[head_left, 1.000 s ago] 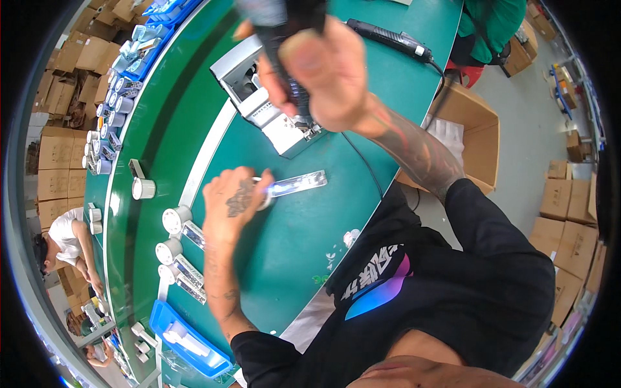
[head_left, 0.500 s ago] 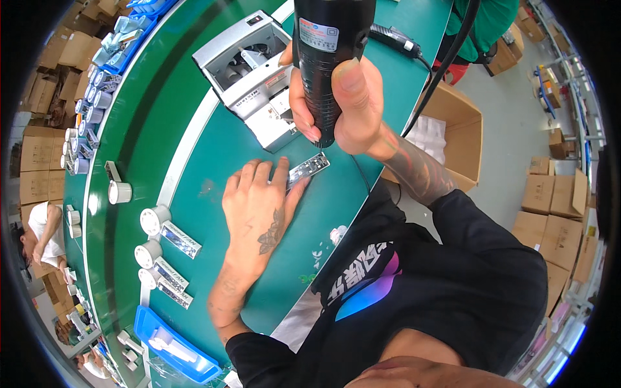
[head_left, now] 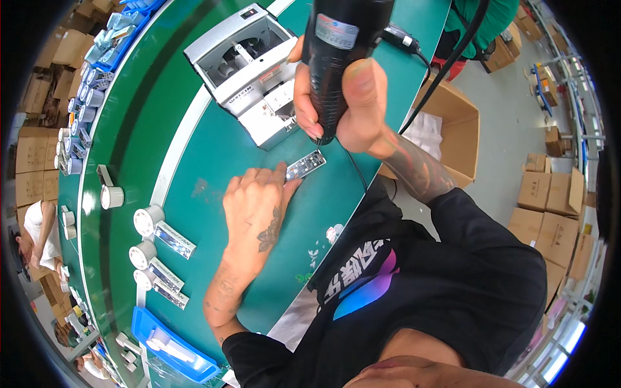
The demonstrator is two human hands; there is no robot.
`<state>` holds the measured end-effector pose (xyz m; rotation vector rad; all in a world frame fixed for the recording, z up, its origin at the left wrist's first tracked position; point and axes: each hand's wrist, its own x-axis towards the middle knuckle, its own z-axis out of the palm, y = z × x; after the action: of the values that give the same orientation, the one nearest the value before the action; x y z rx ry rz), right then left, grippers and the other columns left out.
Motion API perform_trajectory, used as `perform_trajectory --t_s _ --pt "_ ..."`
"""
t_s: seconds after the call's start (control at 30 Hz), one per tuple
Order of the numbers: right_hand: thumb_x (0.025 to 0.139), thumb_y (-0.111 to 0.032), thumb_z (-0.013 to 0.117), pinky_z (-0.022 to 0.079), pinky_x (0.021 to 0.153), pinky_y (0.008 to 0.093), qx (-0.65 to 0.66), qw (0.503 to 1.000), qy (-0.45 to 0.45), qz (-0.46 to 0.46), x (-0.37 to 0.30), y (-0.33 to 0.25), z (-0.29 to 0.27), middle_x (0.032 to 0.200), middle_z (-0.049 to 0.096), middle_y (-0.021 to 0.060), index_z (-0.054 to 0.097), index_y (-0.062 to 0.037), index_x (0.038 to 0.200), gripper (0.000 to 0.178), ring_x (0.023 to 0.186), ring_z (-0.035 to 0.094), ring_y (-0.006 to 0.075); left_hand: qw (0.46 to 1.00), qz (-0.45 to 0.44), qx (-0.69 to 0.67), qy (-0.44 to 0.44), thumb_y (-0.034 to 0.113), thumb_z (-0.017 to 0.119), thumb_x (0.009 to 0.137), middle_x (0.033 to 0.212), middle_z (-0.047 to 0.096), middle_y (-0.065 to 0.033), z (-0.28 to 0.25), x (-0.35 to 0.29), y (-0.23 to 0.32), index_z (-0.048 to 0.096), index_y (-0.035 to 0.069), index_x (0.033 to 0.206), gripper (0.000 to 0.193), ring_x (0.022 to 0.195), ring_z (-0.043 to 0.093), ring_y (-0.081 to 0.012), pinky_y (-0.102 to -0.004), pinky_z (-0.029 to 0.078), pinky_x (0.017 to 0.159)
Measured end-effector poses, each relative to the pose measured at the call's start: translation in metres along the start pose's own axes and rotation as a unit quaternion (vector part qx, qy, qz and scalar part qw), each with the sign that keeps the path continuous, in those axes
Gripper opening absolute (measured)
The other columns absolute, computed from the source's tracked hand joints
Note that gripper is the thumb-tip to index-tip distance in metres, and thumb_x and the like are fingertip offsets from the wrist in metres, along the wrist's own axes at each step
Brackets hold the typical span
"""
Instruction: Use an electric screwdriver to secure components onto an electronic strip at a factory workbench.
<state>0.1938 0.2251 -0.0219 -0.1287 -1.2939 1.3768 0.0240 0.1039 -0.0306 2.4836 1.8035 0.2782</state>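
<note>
My right hand (head_left: 362, 103) is wrapped round a black electric screwdriver (head_left: 327, 84), which points down. Its thin bit reaches to the far end of a narrow strip-shaped part with a circuit board (head_left: 306, 166); whether the bit touches a screw is too small to tell. Holding the near end of that part against the green bench is my left hand (head_left: 255, 200), its fingers bent and its thumb along the side. Just beyond the hands stands a grey-and-white screw feeder (head_left: 239, 61) with an open top.
White round housings with board strips (head_left: 174, 240) lie left along the bench rail, above a blue tray (head_left: 171, 346). A green conveyor (head_left: 113, 258) carries more parts. A second black power tool (head_left: 402, 40) lies far right. An open carton (head_left: 456, 123) stands right, below a hanging cable (head_left: 446, 61).
The top of the screwdriver leans a little further right, while its bit stays near the board's far end. My left hand keeps its hold. The whole view has shifted slightly.
</note>
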Motion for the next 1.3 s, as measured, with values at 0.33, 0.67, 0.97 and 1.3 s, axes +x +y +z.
perform_trajectory --t_s 0.33,0.67,0.97,1.3 --pt "0.104 -0.059 0.05 0.039 0.045 0.0244 0.007 1.0 -0.001 -0.001 -0.004 0.0 -0.001 0.064 0.057 0.0072 0.051 0.0019 0.12 0.063 0.047 0.049 0.009 1.0 0.003 -0.027 0.001 0.029 0.076 0.088 0.083 0.07 -0.0122 0.001 0.0 -0.004 0.074 0.001 0.108 0.033 0.081 0.068 -0.0274 -0.0389 0.05 0.072" --pt "0.1 -0.062 0.056 0.039 0.046 0.0239 0.011 1.0 -0.022 0.007 -0.01 0.01 -0.004 0.073 0.06 0.0084 0.047 0.0008 0.127 0.069 0.051 0.051 0.0089 1.0 -0.004 -0.02 0.006 0.029 0.076 0.088 0.081 0.07 -0.0107 0.003 0.002 -0.002 0.074 0.003 0.103 0.03 0.082 0.068 -0.0265 -0.0394 0.05 0.073" --pt "0.086 -0.086 0.051 0.043 0.042 0.0256 -0.028 0.999 -0.018 -0.007 0.004 -0.02 -0.001 0.061 0.054 0.0051 0.047 0.0075 0.123 0.101 0.045 0.05 0.0103 1.0 0.002 0.003 0.013 0.029 0.074 0.09 0.081 0.069 -0.0081 0.006 0.001 -0.005 0.072 0.005 0.099 0.026 0.083 0.066 -0.0234 -0.038 0.049 0.073" --pt "0.102 -0.041 0.065 0.04 0.05 0.0194 0.04 0.995 -0.063 -0.07 0.055 0.006 0.022 0.084 0.061 0.0033 0.047 0.0066 0.136 0.061 0.061 0.052 0.0034 1.0 0.001 0.007 0.026 0.031 0.072 0.091 0.084 0.07 -0.0073 0.008 -0.002 0.0 0.074 0.005 0.102 0.027 0.085 0.066 -0.023 -0.0375 0.049 0.074"
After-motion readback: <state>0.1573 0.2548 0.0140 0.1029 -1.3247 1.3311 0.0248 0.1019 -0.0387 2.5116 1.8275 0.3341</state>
